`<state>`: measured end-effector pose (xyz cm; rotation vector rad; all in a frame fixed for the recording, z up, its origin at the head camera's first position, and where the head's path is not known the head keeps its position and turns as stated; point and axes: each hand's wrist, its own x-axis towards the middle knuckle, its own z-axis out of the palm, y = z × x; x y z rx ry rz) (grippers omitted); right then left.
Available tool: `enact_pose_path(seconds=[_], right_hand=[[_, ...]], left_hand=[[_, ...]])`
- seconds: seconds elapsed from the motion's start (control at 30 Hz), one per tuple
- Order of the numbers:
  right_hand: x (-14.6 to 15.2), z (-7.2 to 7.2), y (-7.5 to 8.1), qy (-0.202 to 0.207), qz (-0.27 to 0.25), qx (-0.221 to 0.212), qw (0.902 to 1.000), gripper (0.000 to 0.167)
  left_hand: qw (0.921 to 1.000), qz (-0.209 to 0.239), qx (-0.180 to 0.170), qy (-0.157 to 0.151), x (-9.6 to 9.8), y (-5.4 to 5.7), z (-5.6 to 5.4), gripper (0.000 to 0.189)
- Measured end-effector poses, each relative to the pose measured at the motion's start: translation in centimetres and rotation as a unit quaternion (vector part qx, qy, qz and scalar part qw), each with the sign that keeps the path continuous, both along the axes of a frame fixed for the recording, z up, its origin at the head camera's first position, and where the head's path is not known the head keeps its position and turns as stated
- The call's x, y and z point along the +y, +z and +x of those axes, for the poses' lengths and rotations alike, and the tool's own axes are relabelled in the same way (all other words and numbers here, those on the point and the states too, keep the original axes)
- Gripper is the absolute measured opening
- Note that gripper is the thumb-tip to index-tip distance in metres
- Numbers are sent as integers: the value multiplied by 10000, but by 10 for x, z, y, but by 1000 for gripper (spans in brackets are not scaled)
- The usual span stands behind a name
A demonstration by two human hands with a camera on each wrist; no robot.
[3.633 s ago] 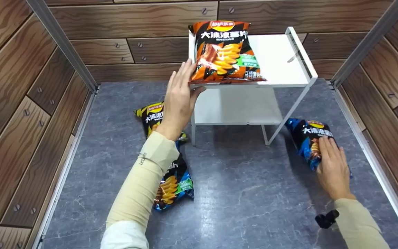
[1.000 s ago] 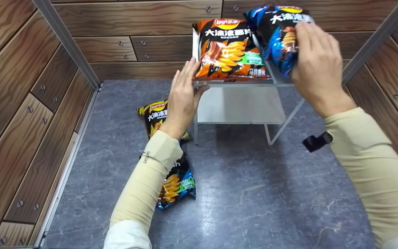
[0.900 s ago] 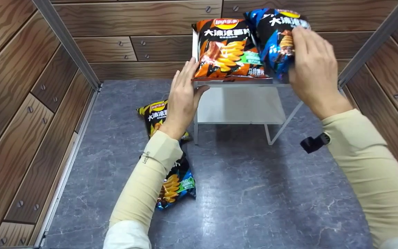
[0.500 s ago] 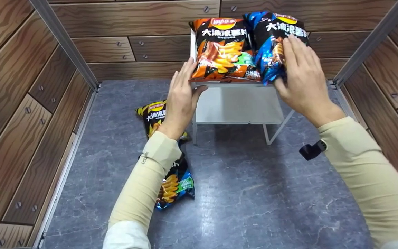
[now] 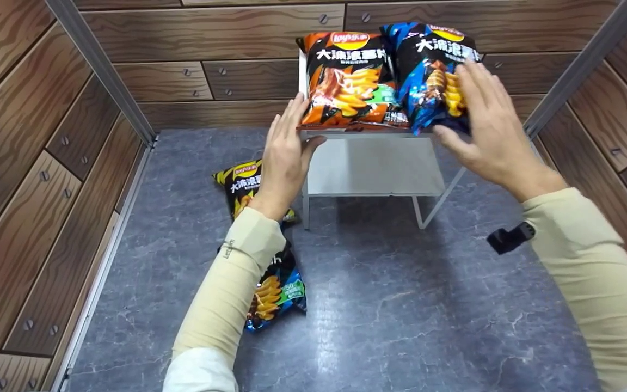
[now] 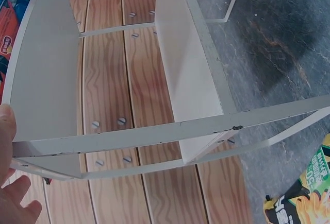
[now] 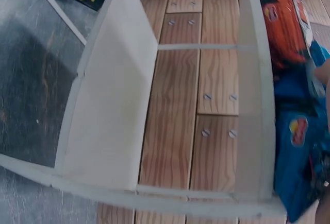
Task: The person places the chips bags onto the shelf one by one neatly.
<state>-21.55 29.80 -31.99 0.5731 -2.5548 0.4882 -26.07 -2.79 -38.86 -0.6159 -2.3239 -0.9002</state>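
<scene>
An orange-and-black bag of potato chips point(image 5: 349, 81) and a blue-and-black one point(image 5: 430, 79) lie side by side on a white two-tier rack point(image 5: 373, 163), covering most of its top. My left hand point(image 5: 283, 155) holds the rack's near left corner, fingers along the side and thumb at the front edge. In the left wrist view, that thumb and the curled fingertips show around the white frame. Beside the blue bag's right side is my right hand point(image 5: 490, 128), its fingers straight and thumb spread. Whether those fingertips touch the bag is unclear.
On the floor left of the rack lie a yellow-and-black chip bag point(image 5: 243, 182) and another blue-and-black chip bag point(image 5: 278, 291), both partly hidden by my left arm. Wood-patterned walls point(image 5: 259, 32) with metal corner posts point(image 5: 104, 71) enclose the grey floor point(image 5: 379, 305).
The right hand has carried the blue bag from the floor at right onto the rack top, beside the orange bag. Its grip has since loosened and the thumb has spread away. My left hand stays put.
</scene>
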Motion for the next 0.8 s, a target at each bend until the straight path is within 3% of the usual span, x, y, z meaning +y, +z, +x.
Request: enact_pose_path(seconds=[0.23,0.43,0.57,0.8], right_hand=[[35,15,5,-352,-139,-597,9975,93],[52,24,-7,-624,31,-1195,9909,99],[52,22,-17,-592,58,-1169,9914,92],[49,15,-26,-440,-295,-565,9970,81]], left_hand=[[9999,-47,154,-27,-1,1,0,67],[9999,-42,155,-4,-3,2,2,67],[9999,-65,117,-3,-3,2,2,67],[10000,-61,15,-31,-2,0,1,68]])
